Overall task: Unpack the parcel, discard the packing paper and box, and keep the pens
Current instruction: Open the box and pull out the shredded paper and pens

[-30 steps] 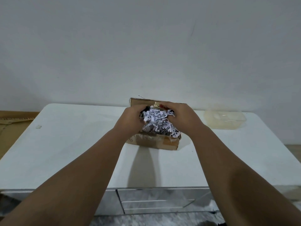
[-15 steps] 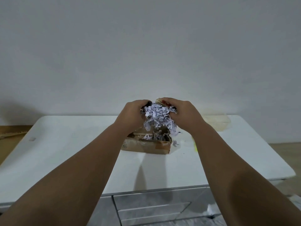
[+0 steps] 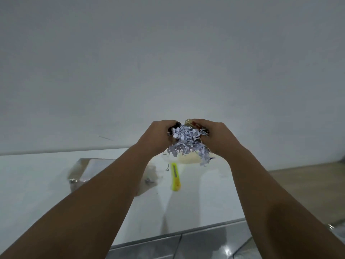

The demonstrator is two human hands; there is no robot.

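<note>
Both my hands hold one clump of shredded white packing paper (image 3: 186, 142) in the air above the white table (image 3: 33, 193). My left hand (image 3: 156, 137) grips its left side and my right hand (image 3: 218, 137) grips its right side. A small gold and red item (image 3: 190, 122) pokes out at the top by my right fingers; I cannot tell what it is. The cardboard box (image 3: 87, 171) sits blurred on the table at lower left, partly hidden behind my left forearm. No pens are clearly visible.
A yellow utility knife (image 3: 175, 177) lies on the table below the paper. A translucent plastic container (image 3: 188, 159) shows just behind the hanging shreds. A few paper scraps (image 3: 149, 181) lie by the box. The table's front edge runs along the bottom right, with floor beyond.
My hands have lifted the paper clump up out of the box. The view has swung right, so the box now lies lower left and the knife has come into sight.
</note>
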